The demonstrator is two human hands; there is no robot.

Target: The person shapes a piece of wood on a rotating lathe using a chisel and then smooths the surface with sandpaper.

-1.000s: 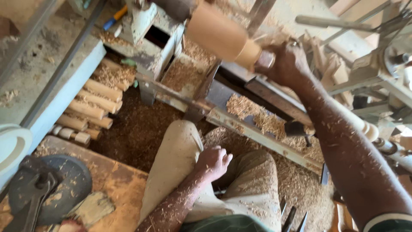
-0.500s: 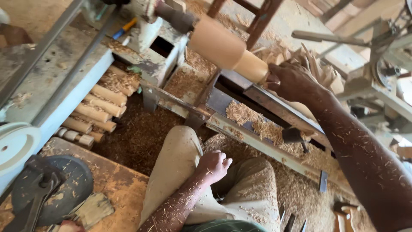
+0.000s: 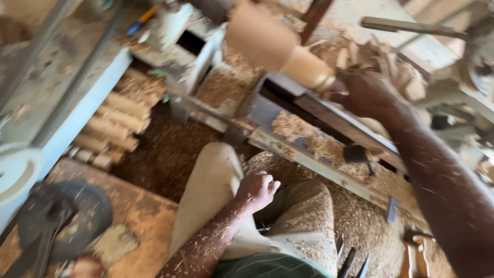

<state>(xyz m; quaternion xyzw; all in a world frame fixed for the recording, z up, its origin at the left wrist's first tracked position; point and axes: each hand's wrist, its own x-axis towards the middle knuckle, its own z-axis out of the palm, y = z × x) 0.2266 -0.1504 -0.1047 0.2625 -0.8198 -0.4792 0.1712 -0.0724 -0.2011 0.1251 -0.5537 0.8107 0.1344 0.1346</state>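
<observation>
Workpiece point(image 3: 280, 44) is sitting on the lathe, far centre: a pale wooden blank, already rounded and tapering from a thick left end to a narrower neck at the right. Judging by that smooth profile and the shavings heaped everywhere, I am rating the rough turning as done; I cannot tell from this blurred view whether finishing or parting off is left.

My right hand point(image 3: 368, 92) is reaching to the narrow end of the workpiece, the fingers curled around or against it at the neck; blur is hiding whether this grip is clamped on the wood or only touching it. My left hand point(image 3: 257, 190) is resting on my knee, nearer and left of the other, the fingers closed together into a loose fist and holding nothing that I can see.

Lathe bed point(image 3: 309, 154) is running diagonally from far left to near right, and its open channel is carrying loose sawdust. Under the far-left shelf, an open space is holding a stack of turned dowels point(image 3: 110, 126), lying on their sides. Near left, a dark round disc point(image 3: 64, 219) is lying on the wooden worktop point(image 3: 144, 216).
</observation>
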